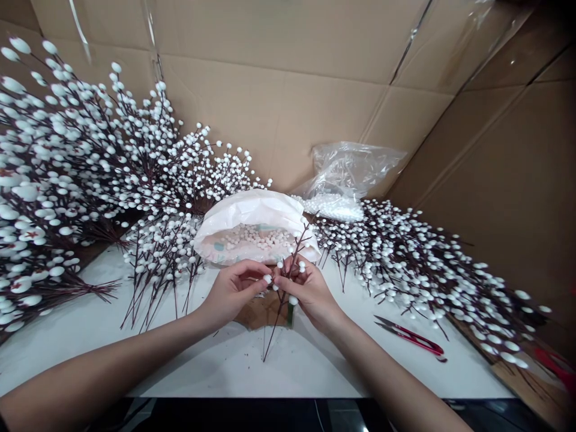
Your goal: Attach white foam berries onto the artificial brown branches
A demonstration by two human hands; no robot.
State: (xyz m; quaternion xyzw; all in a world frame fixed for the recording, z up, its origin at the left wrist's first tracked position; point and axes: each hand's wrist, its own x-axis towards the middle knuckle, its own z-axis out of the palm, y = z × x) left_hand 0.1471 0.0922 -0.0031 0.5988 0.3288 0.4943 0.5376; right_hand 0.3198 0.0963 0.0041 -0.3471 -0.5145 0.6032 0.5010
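Observation:
My right hand point(309, 293) grips a dark brown artificial berry branch point(282, 303), which slants upward through its fingers with its bare lower stem pointing down toward the table. A few white berries sit on the branch near the fingers, and its upper twigs look mostly bare. Pinched between the thumb and fingers of my left hand point(236, 289) is a single white berry point(267, 279), close beside the branch. Just behind both hands stands an open white bag point(252, 207) with many loose white berries point(256, 238) inside.
Bundles of white berry branches point(130, 156) crowd the left side, and another pile point(405, 258) lies on the right. Red thread snips point(411, 338) rest on the white table point(333, 372). A clear plastic bag point(351, 171) sits behind, against cardboard walls point(270, 114). Brown cardboard point(258, 313) lies beneath my hands.

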